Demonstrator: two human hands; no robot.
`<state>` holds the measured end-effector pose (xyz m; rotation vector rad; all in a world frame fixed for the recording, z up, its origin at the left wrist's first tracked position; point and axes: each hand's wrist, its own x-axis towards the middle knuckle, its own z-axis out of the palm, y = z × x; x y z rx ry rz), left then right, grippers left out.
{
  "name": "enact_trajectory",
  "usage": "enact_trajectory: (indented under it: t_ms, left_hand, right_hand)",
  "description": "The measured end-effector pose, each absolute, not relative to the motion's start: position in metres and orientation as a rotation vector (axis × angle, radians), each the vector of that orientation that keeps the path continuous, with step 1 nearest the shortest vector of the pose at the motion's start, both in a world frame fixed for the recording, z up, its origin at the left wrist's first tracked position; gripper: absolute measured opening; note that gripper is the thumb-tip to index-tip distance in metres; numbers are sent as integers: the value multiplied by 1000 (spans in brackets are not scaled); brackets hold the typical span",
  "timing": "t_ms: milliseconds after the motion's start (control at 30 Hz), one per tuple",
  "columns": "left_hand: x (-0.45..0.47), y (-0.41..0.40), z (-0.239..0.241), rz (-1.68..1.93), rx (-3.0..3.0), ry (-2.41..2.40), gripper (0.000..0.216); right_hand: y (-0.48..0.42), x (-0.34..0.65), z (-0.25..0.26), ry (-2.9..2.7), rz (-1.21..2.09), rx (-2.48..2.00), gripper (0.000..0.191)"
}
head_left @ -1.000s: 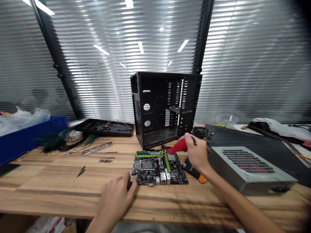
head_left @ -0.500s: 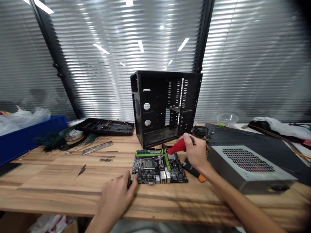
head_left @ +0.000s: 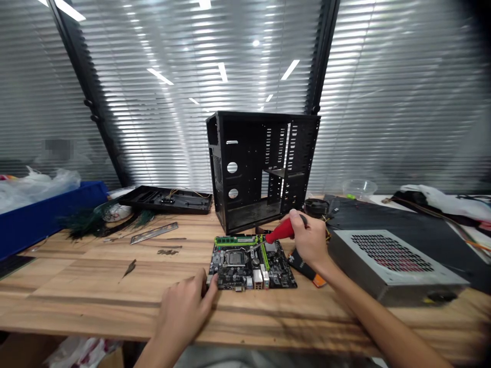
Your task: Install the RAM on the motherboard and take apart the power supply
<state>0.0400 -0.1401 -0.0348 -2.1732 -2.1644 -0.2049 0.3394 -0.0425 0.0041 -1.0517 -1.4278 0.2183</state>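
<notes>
A black motherboard (head_left: 251, 263) with green slots lies flat on the wooden table (head_left: 95, 286) in front of me. My left hand (head_left: 184, 312) rests on the table with its thumb and fingertips against the board's near left corner. My right hand (head_left: 310, 240) is closed round the red handle of a screwdriver (head_left: 282, 231), its metal shaft slanting down to the left onto the board near the CPU socket (head_left: 235, 258). An empty black computer case (head_left: 263, 168) stands upright just behind the board.
A grey power supply (head_left: 387, 266) sits at the right, a black panel (head_left: 402, 225) behind it. A black tray (head_left: 166, 200), a metal I/O plate (head_left: 153, 233) and a blue bin (head_left: 42, 214) lie at the left. An orange-and-black tool (head_left: 307, 271) lies under my right wrist.
Almost nothing differs; both hands stay where they were, with the screwdriver still on the board. The view has shifted very slightly.
</notes>
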Motion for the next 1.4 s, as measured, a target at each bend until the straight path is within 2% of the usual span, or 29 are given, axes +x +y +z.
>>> enact_trajectory:
  t_ms: [1400]
  left_hand:
    - [39,-140,-38,-246,-2157,-2140,45]
  right_hand:
    - [-48,334,4,-1433,117,-1043,54]
